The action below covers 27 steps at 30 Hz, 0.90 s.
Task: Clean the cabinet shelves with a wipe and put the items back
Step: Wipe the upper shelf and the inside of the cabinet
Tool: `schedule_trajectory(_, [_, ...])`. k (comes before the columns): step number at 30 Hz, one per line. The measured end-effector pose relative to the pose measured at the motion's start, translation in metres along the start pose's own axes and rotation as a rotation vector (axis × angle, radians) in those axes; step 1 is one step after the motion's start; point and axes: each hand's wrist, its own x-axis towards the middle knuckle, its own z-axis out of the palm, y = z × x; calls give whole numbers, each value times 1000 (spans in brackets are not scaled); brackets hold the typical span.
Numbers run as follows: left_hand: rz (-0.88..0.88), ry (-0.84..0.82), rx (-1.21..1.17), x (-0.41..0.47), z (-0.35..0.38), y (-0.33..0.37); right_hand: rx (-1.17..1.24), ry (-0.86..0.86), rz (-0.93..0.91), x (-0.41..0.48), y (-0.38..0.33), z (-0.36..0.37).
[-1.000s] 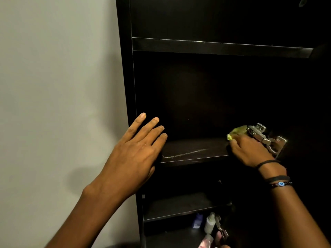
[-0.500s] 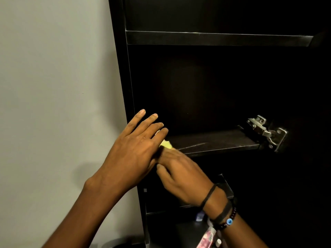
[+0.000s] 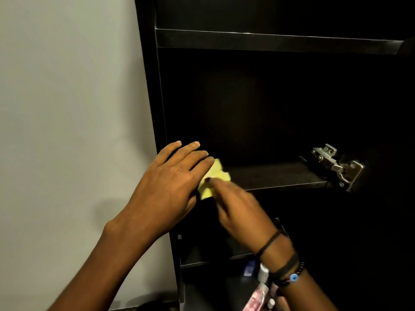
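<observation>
A dark cabinet stands against a pale wall, its middle shelf (image 3: 276,176) bare. My left hand (image 3: 170,185) lies flat with straight fingers against the cabinet's left side panel at shelf height. My right hand (image 3: 238,212) grips a crumpled yellow wipe (image 3: 213,178) at the left front corner of the middle shelf, right beside my left hand. Part of the wipe is hidden behind my left fingers.
A metal door hinge (image 3: 336,164) sticks out at the shelf's right end. Another shelf (image 3: 269,41) runs above, one lower shelf (image 3: 202,261) below. Small bottles and tubes (image 3: 262,277) sit near the cabinet bottom, by my right wrist. The wall (image 3: 67,108) fills the left.
My right hand swept the wipe from the hinge end leftwards across the middle shelf to its left front corner. My left hand stayed against the side panel.
</observation>
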Motion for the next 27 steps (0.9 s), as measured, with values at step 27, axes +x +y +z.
schedule_trajectory(27, [62,44,41,27,23,13,-151,-230,145,-24,65,-67])
